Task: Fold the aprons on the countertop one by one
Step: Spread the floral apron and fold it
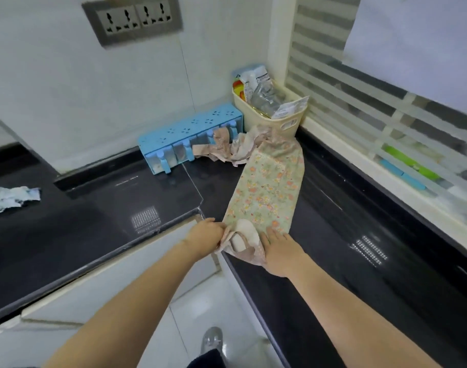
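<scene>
Head view: the floral apron [266,187] lies folded lengthwise in the black table's [120,197] corner (straps bunched by the blue rack [189,134]). Left hand [204,235] pinches its near edge; right hand [278,252] presses flat there.

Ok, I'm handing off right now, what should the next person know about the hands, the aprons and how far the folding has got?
Left hand: pinches the near left corner of the floral apron.
Right hand: flat on the apron's near right edge, fingers straight.
Floral apron: laid in a long narrow strip on the black countertop, its far end near the cream basket, straps bunched by the blue rack.
Done: it looks folded lengthwise already.
Left: probably fold it crosswise from the near end and tuck in the straps. A crumpled blue-white cloth at the far left may be the next apron; cannot tell.
</scene>
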A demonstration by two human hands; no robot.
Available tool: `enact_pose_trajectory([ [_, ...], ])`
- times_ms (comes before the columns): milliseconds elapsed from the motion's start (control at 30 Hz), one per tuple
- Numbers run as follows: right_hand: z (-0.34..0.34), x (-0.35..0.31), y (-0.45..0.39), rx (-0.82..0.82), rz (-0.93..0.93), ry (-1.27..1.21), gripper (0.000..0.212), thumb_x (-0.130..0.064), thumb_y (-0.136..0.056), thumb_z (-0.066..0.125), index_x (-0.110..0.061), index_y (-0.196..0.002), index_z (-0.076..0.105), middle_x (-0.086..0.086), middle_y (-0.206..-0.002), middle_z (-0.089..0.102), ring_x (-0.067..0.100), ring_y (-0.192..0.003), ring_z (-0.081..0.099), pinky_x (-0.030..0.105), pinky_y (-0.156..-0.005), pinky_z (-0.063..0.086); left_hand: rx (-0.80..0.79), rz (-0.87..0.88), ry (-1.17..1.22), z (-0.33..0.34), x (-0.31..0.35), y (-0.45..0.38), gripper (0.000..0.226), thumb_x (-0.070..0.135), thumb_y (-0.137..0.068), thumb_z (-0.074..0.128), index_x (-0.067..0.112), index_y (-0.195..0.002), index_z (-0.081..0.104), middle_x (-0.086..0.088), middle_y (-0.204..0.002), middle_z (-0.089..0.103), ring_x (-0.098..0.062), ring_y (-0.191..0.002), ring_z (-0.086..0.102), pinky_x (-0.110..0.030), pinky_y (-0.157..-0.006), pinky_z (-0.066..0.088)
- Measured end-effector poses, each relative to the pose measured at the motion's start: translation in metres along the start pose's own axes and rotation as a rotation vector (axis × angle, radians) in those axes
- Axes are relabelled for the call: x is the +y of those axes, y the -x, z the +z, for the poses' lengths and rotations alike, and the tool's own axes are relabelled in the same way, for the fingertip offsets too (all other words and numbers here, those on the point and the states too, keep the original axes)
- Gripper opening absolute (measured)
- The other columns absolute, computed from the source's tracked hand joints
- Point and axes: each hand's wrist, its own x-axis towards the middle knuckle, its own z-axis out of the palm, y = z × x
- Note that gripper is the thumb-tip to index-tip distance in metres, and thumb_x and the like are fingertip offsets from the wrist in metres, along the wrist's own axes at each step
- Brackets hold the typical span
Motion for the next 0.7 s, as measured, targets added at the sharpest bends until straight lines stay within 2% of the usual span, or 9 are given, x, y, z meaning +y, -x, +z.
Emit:
enact_pose_trajectory([
  [67, -0.017, 0.001, -0.029, -0.018, 0.057, -0.055, 0.065, -0.031, -0.102, 0.029, -0.005, -0.150, -0.005, 0.014, -0.158, -0.008, 0.029, -0.146, -0.010, 0.037, -0.117, 0.004, 0.036, -0.011, 0.097, -0.007, -0.030, -0.017, 0.022, 0.008, -0.090, 0.045, 0.008, -0.107, 0.059, -0.008, -0.114, 0.060, -0.026, -0.103, 0.056, -0.031, -0.090, 0.039],
  [133, -0.031, 0.007, -0.042, -0.035, 0.082, -0.112, 0.064, -0.028, -0.102, 0.029, -0.005, -0.150, -0.006, 0.014, -0.158, -0.009, 0.029, -0.145, -0.011, 0.036, -0.117, 0.003, 0.038, -0.049, 0.302, -0.011, -0.048, -0.026, 0.015, 0.010, -0.087, 0.051, 0.007, -0.099, 0.058, -0.010, -0.104, 0.062, -0.028, -0.096, 0.057, -0.034, -0.080, 0.043],
  [200, -0.045, 0.014, -0.058, -0.072, 0.108, -0.185, 0.066, -0.033, -0.102, 0.030, -0.007, -0.150, -0.008, 0.013, -0.158, -0.012, 0.027, -0.146, -0.010, 0.033, -0.117, 0.002, 0.004, 0.000, 0.589, -0.010, -0.069, -0.037, 0.017, 0.008, -0.080, 0.059, 0.008, -0.097, 0.056, -0.010, -0.095, 0.062, -0.027, -0.087, 0.058, -0.035, -0.074, 0.045],
  [267, -0.054, 0.023, -0.070, -0.105, 0.118, -0.228, 0.070, -0.040, -0.101, 0.031, -0.011, -0.151, -0.009, 0.009, -0.158, -0.015, 0.025, -0.146, -0.011, 0.033, -0.117, 0.003, -0.041, 0.084, 0.761, -0.007, -0.081, -0.046, 0.026, 0.008, -0.073, 0.068, 0.011, -0.095, 0.055, -0.007, -0.090, 0.061, -0.022, -0.081, 0.056, -0.033, -0.070, 0.046],
  [367, -0.059, 0.035, -0.082, -0.144, 0.107, -0.219, 0.083, -0.047, -0.095, 0.043, -0.016, -0.151, -0.010, 0.005, -0.157, -0.018, 0.022, -0.145, -0.013, 0.035, -0.118, 0.003, 0.000, 0.057, 0.819, -0.004, -0.079, -0.059, 0.040, 0.022, -0.077, 0.072, 0.013, -0.112, 0.058, 0.000, -0.098, 0.064, -0.018, -0.090, 0.056, -0.027, -0.075, 0.044],
  [433, -0.060, 0.043, -0.085, -0.194, 0.108, -0.172, 0.103, -0.051, -0.084, 0.059, -0.019, -0.150, -0.014, 0.004, -0.156, -0.021, 0.023, -0.145, -0.013, 0.037, -0.119, 0.003, 0.050, 0.012, 0.802, -0.010, -0.077, -0.068, 0.024, 0.024, -0.088, 0.060, 0.011, -0.107, 0.061, -0.005, -0.100, 0.067, -0.022, -0.093, 0.060, -0.030, -0.078, 0.044],
  [500, -0.059, 0.049, -0.087, -0.218, 0.108, -0.171, 0.119, -0.053, -0.074, 0.070, -0.022, -0.149, -0.017, 0.004, -0.156, -0.023, 0.025, -0.146, -0.010, 0.039, -0.119, 0.004, 0.018, -0.002, 0.722, -0.017, -0.081, -0.075, 0.020, 0.019, -0.092, 0.049, 0.008, -0.102, 0.062, -0.011, -0.101, 0.067, -0.027, -0.095, 0.060, -0.034, -0.079, 0.045],
  [600, -0.060, 0.053, -0.091, -0.184, 0.091, -0.172, 0.117, -0.041, -0.076, 0.072, -0.022, -0.148, -0.017, 0.005, -0.156, -0.022, 0.025, -0.146, -0.006, 0.038, -0.119, 0.004, -0.029, 0.037, 0.648, -0.025, -0.097, -0.084, 0.019, 0.009, -0.091, 0.045, 0.003, -0.097, 0.062, -0.014, -0.101, 0.067, -0.029, -0.095, 0.061, -0.032, -0.075, 0.042],
  [700, -0.062, 0.052, -0.101, -0.143, 0.080, -0.244, 0.098, -0.039, -0.086, 0.060, -0.027, -0.149, -0.014, 0.003, -0.156, -0.023, 0.025, -0.146, -0.004, 0.042, -0.118, 0.003, -0.059, 0.051, 0.664, -0.031, -0.112, -0.090, 0.019, 0.006, -0.093, 0.045, -0.002, -0.099, 0.062, -0.015, -0.102, 0.066, -0.019, -0.088, 0.056, -0.024, -0.068, 0.033],
])
